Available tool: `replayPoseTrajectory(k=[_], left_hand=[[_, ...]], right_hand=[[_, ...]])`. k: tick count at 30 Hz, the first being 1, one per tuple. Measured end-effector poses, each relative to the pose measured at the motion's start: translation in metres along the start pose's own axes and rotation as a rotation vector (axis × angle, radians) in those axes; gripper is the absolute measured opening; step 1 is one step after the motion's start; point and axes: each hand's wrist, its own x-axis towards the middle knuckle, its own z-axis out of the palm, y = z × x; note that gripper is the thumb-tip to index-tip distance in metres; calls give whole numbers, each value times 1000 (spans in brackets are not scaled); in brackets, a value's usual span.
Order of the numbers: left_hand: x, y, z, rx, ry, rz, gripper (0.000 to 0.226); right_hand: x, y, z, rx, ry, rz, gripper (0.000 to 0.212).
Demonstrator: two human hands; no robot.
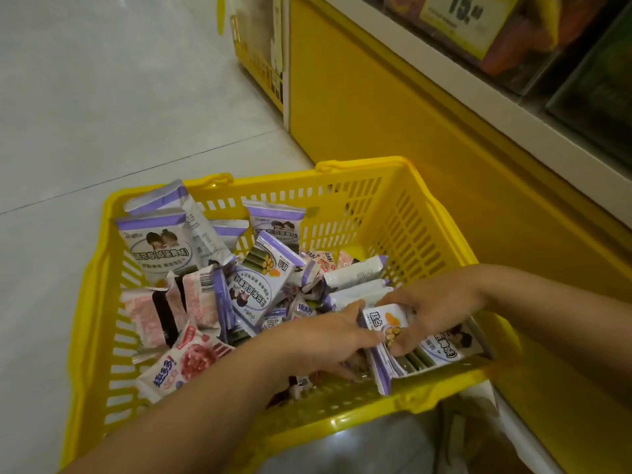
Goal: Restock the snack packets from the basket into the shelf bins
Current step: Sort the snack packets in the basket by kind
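Observation:
A yellow plastic basket [345, 186] stands on the floor, filled with several purple-and-white snack packets [254, 285] and pink ones [191, 360]. Both hands are inside its near right corner. My right hand [434, 306] grips a small stack of purple-and-white packets [441, 350] from above, fingers curled over their top edge. My left hand [328, 336] reaches in beside it, its fingers touching the left edge of the same stack and partly buried among the packets. The shelf bins [533, 46] show at the top right.
A yellow shelf base [393, 107] rises right behind the basket, with a white ledge and a yellow price tag [468, 18] above it. Another yellow basket or rack [256, 63] stands farther back. Grey tiled floor [102, 97] lies to the left.

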Motion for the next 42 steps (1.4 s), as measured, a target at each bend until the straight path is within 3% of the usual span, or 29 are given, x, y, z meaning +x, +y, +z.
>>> replayPoseTrajectory(k=[2, 4, 8, 10, 12, 16, 19, 24, 28, 32, 35, 37, 42], left_hand=[[-7, 3, -21, 292, 72, 36, 61], [-7, 3, -41, 515, 214, 151, 52], [2, 5, -65, 762, 579, 534, 33], [7, 5, -78, 1040, 789, 685, 31], [15, -2, -93, 1270, 934, 692, 36], [27, -24, -111, 1456, 814, 453, 56], [36, -34, -119, 1539, 818, 391, 67], [36, -31, -123, 1506, 918, 388, 55], [36, -31, -121, 1521, 911, 351, 53], [34, -31, -122, 1504, 914, 345, 46], [33, -31, -121, 1512, 917, 349, 45], [32, -30, -121, 1512, 927, 357, 44], [30, -27, -120, 1518, 940, 359, 45]], right_hand=[[-3, -1, -15, -28, -34, 25, 73], [4, 0, -39, 11, 86, 20, 85], [64, 0, -71, 45, 558, 36, 58], [105, -1, -72, -6, 549, 100, 55], [141, 1, -70, -18, 472, 150, 57], [180, 10, -66, 92, 353, 171, 68], [190, 14, -69, 172, 272, 158, 75], [199, 18, -69, 388, 249, 182, 84], [204, 19, -62, 471, 308, 134, 57], [202, 19, -53, 641, 316, 65, 78], [201, 19, -52, 661, 292, 47, 34], [198, 19, -53, 677, 305, 36, 28], [192, 19, -48, 794, 314, 12, 75]])
